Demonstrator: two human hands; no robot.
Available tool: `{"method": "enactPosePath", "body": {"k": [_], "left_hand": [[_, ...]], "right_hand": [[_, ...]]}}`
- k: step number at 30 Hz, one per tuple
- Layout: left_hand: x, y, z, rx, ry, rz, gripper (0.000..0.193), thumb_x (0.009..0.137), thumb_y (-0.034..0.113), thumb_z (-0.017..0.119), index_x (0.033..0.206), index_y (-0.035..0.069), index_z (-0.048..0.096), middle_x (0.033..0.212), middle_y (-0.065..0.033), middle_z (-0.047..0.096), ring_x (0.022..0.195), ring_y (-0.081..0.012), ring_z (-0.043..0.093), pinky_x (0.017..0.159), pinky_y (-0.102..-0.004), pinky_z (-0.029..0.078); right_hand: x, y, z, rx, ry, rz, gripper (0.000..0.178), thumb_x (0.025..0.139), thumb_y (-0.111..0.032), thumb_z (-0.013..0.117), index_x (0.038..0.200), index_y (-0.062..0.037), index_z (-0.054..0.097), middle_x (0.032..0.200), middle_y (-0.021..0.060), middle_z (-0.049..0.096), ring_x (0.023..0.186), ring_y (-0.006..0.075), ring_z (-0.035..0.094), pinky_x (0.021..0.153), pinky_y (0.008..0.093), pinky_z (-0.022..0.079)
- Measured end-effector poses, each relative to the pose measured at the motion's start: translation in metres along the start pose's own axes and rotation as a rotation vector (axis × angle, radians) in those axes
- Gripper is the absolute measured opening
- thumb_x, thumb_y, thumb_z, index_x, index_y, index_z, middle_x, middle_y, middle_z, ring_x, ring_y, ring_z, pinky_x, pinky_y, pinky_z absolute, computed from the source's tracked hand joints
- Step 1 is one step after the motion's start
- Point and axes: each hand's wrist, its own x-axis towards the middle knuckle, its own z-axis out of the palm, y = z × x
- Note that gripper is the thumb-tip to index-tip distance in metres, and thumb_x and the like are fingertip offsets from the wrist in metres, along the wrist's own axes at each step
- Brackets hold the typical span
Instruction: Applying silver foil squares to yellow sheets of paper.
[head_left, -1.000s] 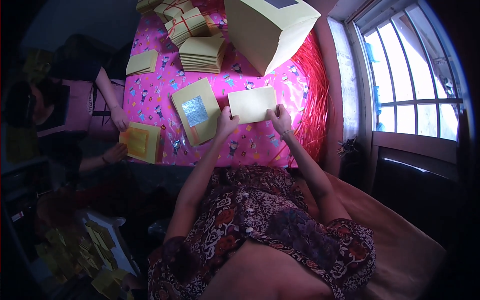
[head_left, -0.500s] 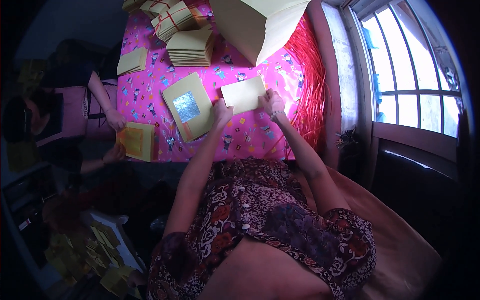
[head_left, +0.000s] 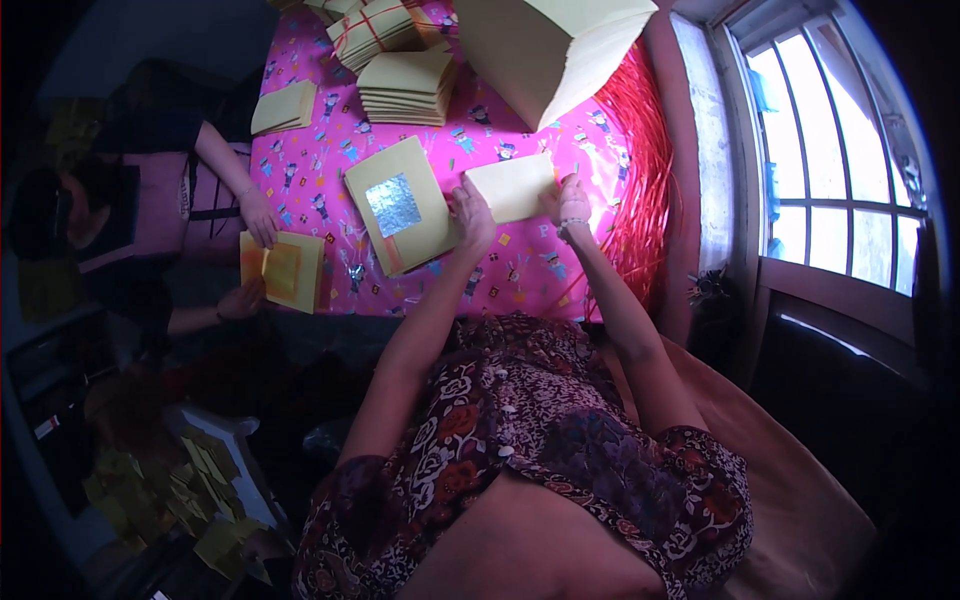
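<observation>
A small pale yellow bundle of paper point(head_left: 511, 188) is between my hands, just above or on the pink table. My left hand point(head_left: 473, 214) lies along its left edge, fingers stretched out and side-on. At its right edge, my right hand point(head_left: 571, 206) has its fingers closed on the paper, with a bracelet at the wrist. Close beside my left hand lies a larger pile of yellow paper point(head_left: 412, 170) bearing a shiny silver square point(head_left: 394, 206) and an orange strip. Whether the bundle is folded or separate sheets, I cannot tell.
Stacks of yellow paper point(head_left: 405, 88), some tied with red string, stand at the back. A large bent sheet point(head_left: 545, 60) rises behind my hands. Red strands point(head_left: 640, 190) hang along the right table edge. At left, another person's hand point(head_left: 260, 218) touches a yellow paper piece point(head_left: 300, 270).
My left hand has gone from a closed grip on the bundle's corner to stretched fingers along its edge. My right hand stays at the right edge. The whole view has shifted slightly.
</observation>
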Motion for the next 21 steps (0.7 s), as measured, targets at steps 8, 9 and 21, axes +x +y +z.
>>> {"method": "enactPosePath", "body": {"k": [8,9,21], "left_hand": [[-0.027,-0.042,-0.063,-0.366,0.159,0.36,0.051,0.077,-0.006,0.047,0.126,0.001,0.038,0.107,-0.0236,0.046,0.103,-0.0418,0.048,0.087,-0.0463,0.042],[-0.03,-0.059,-0.071,-0.539,0.151,0.338,0.042,0.078,-0.006,0.046,0.119,0.002,0.046,0.104,-0.0226,0.049,0.1,-0.0398,0.05,0.085,-0.0451,0.042],[-0.065,-0.223,-0.074,-0.467,0.144,-0.223,0.025,0.084,0.011,0.055,0.107,-0.001,0.054,0.093,-0.016,0.062,0.086,-0.0298,0.062,0.074,-0.0392,0.049]], "right_hand": [[-0.02,-0.063,-0.045,0.076,0.265,-0.486,0.033,0.078,-0.017,0.067,0.104,-0.0027,0.053,0.098,0.0164,0.054,0.091,0.0334,0.051,0.078,0.0416,0.043],[-0.026,-0.078,-0.048,0.143,0.207,-0.543,0.028,0.078,-0.015,0.067,0.101,-0.0037,0.055,0.096,0.0145,0.055,0.089,0.0324,0.052,0.077,0.0405,0.044],[-0.074,-0.153,0.045,-0.236,-0.362,-1.079,0.043,0.075,-0.035,0.067,0.107,-0.0099,0.052,0.104,0.0051,0.052,0.105,0.0232,0.049,0.087,0.0373,0.04]]}}
